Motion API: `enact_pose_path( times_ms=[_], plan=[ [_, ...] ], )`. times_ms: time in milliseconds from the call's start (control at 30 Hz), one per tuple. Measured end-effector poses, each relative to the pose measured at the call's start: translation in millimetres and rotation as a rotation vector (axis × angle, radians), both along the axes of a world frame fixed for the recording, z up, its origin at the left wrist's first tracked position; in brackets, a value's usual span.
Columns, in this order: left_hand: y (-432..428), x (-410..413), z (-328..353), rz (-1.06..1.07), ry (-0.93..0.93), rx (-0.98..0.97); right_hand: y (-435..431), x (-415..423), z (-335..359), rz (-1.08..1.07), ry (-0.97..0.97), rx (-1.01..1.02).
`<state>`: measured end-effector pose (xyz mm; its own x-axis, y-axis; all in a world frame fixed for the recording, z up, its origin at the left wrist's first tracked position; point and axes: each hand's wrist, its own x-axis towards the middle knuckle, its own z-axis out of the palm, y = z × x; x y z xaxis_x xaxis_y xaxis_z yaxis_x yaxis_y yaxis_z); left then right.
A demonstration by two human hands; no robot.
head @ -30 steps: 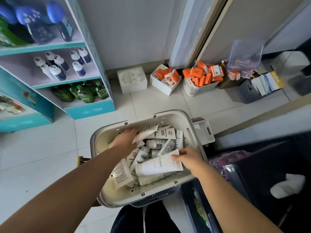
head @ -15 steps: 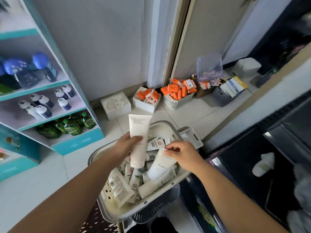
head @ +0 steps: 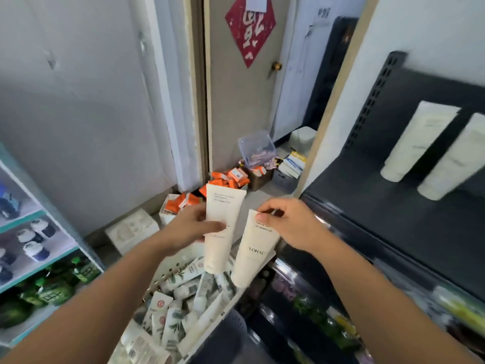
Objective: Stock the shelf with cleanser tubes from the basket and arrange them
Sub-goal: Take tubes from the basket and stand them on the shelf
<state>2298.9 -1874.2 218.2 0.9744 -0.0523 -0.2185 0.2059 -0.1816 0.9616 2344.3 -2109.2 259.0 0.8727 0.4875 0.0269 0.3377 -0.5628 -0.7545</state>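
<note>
My left hand grips a cream cleanser tube around its middle, crimped end up. My right hand pinches the top of a second cream tube marked FLORAL, which hangs cap down. Both tubes are held above the white basket, which is full of several smaller tubes. On the dark shelf to the right, two cream tubes lean against its perforated back panel.
A teal display rack with bottles stands at the left. On the floor by the closed door lie orange boxes, a white foam box and a clear container. Lower dark shelves hold packaged goods.
Both hands have lifted their tubes up out of the basket. My view has swung up and to the right, bringing the dark shelf and its two tubes into sight.
</note>
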Motion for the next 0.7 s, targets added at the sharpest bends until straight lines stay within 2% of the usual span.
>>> enact_pose_path(
  times_ms=[267, 500, 700],
  plan=[
    [-113.5, 25.7, 92.0, -0.249, -0.248, -0.019, -107.1, -22.9, 101.3, -0.163, -0.172, 0.232],
    [-215.5, 43.6, 141.4, -0.387, -0.389, -0.06, -191.8, -32.2, 150.3, -0.366, -0.328, 0.205],
    [-269.7, 85.4, 152.0, -0.481, -0.41, -0.082, -233.7, -22.6, 167.2, -0.499, -0.392, 0.157]
  ],
)
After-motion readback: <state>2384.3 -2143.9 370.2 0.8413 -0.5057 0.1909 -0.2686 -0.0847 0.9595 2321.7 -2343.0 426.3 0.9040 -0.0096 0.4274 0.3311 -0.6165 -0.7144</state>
